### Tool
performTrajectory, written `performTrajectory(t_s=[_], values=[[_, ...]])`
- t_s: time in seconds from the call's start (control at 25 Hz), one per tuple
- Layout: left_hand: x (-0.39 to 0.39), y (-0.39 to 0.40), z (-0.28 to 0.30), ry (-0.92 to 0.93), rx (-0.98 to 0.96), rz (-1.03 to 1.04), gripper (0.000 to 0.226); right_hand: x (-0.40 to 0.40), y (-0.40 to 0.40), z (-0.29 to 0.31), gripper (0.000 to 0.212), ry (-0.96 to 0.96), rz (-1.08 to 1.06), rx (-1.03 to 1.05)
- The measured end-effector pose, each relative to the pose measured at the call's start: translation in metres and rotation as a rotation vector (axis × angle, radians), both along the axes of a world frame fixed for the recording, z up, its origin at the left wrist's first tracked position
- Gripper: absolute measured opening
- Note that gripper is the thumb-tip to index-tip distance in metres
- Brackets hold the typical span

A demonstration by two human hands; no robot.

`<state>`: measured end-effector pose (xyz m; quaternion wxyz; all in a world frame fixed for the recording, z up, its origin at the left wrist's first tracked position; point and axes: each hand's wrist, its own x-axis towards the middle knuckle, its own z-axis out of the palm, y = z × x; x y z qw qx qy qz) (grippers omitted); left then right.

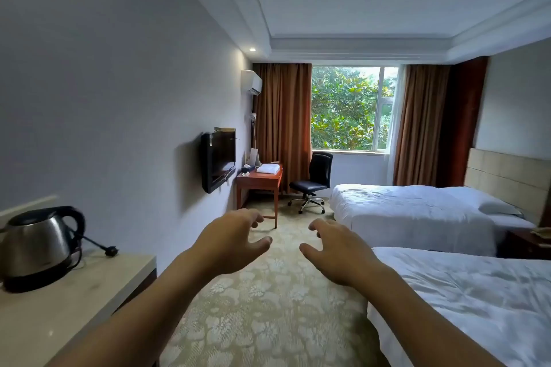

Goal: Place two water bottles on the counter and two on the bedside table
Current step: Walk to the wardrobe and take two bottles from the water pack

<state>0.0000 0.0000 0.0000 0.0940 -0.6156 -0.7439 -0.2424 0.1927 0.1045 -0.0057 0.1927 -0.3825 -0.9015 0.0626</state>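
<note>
Head view: your left hand [231,240] and right hand [337,250] are centre frame, fingers spread, holding nothing. One kettle [37,247] on counter [59,313] lower left, two beds [417,211] right.

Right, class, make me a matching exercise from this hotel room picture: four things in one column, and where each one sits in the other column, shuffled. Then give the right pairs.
Things:
1. kettle
2. television
3. folded towel
4. office chair

Places:
A. mounted on the left wall
B. on the carpet below the window
C. on the pale counter at the near left
D. on the red wooden desk

Pairs: 1-C, 2-A, 3-D, 4-B
</note>
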Motion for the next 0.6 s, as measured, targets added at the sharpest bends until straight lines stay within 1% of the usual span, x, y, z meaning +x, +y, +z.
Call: performTrajectory(t_s=[0.08, 0.12, 0.2, 0.32, 0.48, 0.6], values=[[-0.039, 0.054, -0.013, -0.015, 0.004, -0.021, 0.052, -0.041, 0.051, -0.013, 0.056, -0.013, -0.014, -0.012], [-0.06, 0.083, -0.017, 0.006, 0.023, -0.041, 0.051, -0.063, 0.078, -0.014, 0.057, -0.028, -0.009, 0.009], [-0.102, 0.141, -0.019, 0.025, 0.023, -0.06, 0.052, -0.108, 0.129, -0.013, 0.058, -0.045, -0.013, 0.016], [-0.158, 0.231, -0.014, 0.001, 0.018, -0.072, 0.054, -0.167, 0.203, -0.004, 0.057, -0.024, -0.033, 0.011], [-0.208, 0.342, -0.005, -0.048, 0.012, -0.131, 0.053, -0.217, 0.304, 0.002, 0.057, 0.004, -0.078, -0.012], [-0.237, 0.423, -0.012, -0.076, 0.017, -0.152, 0.053, -0.243, 0.389, -0.005, 0.056, 0.04, -0.099, -0.015]])
